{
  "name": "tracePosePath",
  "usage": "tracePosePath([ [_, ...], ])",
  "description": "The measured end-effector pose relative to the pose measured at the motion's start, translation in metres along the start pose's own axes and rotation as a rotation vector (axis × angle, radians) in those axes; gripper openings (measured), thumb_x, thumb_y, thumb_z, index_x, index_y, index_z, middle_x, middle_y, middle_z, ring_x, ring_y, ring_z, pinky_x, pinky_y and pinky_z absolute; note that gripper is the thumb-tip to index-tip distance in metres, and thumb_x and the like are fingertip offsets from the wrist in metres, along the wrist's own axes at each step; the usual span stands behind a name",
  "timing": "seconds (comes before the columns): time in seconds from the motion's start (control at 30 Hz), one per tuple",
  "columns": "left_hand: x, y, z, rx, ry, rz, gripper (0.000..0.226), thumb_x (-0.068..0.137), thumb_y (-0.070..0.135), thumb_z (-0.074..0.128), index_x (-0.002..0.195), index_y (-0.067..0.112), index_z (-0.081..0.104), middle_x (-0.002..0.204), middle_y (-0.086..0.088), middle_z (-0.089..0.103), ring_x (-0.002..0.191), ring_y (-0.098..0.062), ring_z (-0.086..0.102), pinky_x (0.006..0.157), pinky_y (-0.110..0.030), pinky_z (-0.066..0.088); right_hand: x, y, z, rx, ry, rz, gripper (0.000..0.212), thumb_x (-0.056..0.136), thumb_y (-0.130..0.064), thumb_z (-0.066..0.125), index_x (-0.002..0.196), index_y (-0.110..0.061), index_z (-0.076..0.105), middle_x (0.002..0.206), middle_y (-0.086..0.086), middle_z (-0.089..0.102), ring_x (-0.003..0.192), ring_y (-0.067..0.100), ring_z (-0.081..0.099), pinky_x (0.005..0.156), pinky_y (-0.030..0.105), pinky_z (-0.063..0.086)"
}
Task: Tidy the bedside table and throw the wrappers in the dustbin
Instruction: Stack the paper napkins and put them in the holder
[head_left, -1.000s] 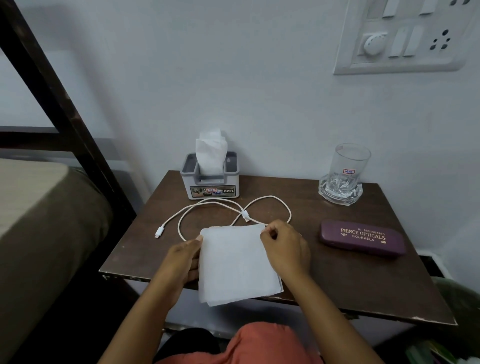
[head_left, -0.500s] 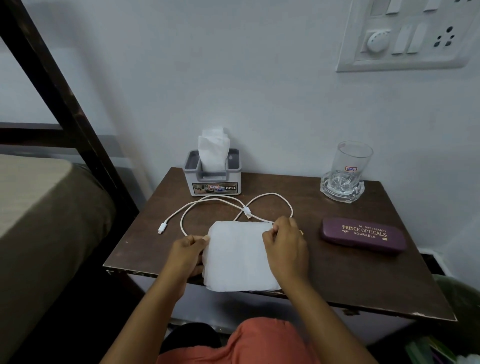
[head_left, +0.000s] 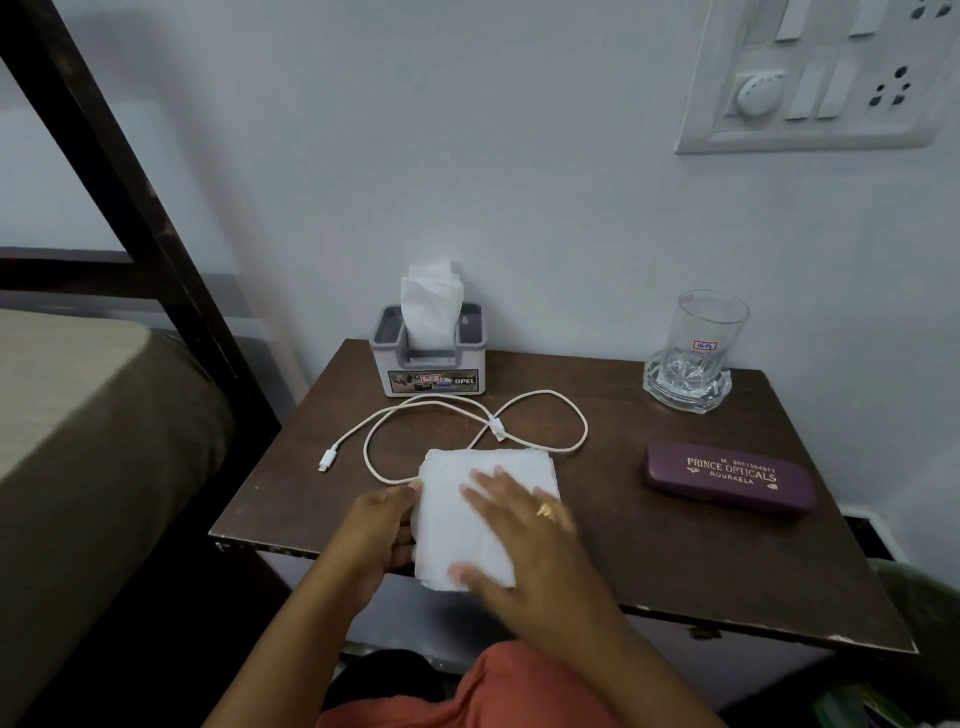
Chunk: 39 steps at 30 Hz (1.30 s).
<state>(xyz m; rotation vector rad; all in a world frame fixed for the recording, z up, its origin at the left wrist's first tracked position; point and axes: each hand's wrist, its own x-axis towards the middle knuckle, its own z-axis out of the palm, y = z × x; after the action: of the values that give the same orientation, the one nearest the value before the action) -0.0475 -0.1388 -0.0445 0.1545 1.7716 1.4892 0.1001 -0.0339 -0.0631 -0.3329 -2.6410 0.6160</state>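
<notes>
Head view: right hand (head_left: 524, 525) flat (fingers spread) on folded cloth (head_left: 457, 519); left hand (head_left: 382, 525) grips edge.

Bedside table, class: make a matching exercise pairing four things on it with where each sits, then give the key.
Things:
1. tissue holder
2. glass
3. spectacle case
4. white cloth

Places:
A. right side, lying flat in front of the glass
B. front edge, under both hands
C. back left, by the wall
D. back right, on a clear coaster

Pairs: 1-C, 2-D, 3-A, 4-B
</notes>
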Motion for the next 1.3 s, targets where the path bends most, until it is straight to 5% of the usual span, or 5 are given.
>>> tracePosePath([
  [0.57,-0.024,-0.024,-0.004,-0.347,-0.161,-0.018,0.026,0.097,0.009,0.042,0.112,0.005,0.063,0.102,-0.014,0.074,0.085,-0.020,0.073,0.067,-0.027,0.060,-0.004,-0.014,0.016,0.241,0.031,0.240,0.035,0.097,-0.040,0.040,0.124,-0.028,0.059,0.132,-0.012,0.057,0.132,0.003,0.032,0.106,0.028,0.034],
  [0.7,-0.029,-0.027,-0.002,-0.354,-0.149,-0.004,0.025,0.095,0.008,0.044,0.111,0.008,0.063,0.100,-0.013,0.075,0.085,-0.020,0.073,0.065,-0.027,0.060,-0.002,-0.018,0.013,0.353,0.194,0.283,0.029,0.098,-0.033,0.044,0.079,-0.017,0.059,0.073,-0.007,0.063,0.076,0.011,0.058,0.070,0.027,0.043],
  [0.87,-0.031,-0.027,-0.002,-0.268,-0.132,0.051,0.024,0.092,0.009,0.053,0.114,0.011,0.061,0.098,-0.011,0.075,0.086,-0.020,0.073,0.065,-0.023,0.058,0.007,-0.018,0.015,0.175,0.403,0.156,0.025,0.093,-0.020,0.052,0.110,-0.011,0.068,0.112,0.001,0.070,0.112,0.006,0.057,0.103,0.029,0.041],
  [1.03,-0.031,-0.028,0.001,-0.177,-0.119,0.075,0.029,0.090,0.000,0.052,0.114,0.013,0.063,0.094,-0.010,0.075,0.080,-0.015,0.071,0.066,-0.021,0.058,0.009,-0.016,0.028,-0.383,0.254,-0.135,0.032,0.089,-0.021,0.048,0.110,-0.010,0.070,0.116,0.004,0.069,0.111,0.015,0.063,0.094,0.034,0.051],
  [1.3,-0.035,-0.027,0.004,-0.163,-0.149,0.099,0.032,0.090,-0.001,0.051,0.117,0.011,0.063,0.107,-0.021,0.071,0.091,-0.022,0.069,0.071,-0.021,0.058,0.003,-0.018,0.032,-0.365,0.178,-0.092,0.041,0.067,-0.010,0.074,0.108,-0.009,0.071,0.112,0.004,0.071,0.106,0.014,0.065,0.091,0.033,0.052],
])
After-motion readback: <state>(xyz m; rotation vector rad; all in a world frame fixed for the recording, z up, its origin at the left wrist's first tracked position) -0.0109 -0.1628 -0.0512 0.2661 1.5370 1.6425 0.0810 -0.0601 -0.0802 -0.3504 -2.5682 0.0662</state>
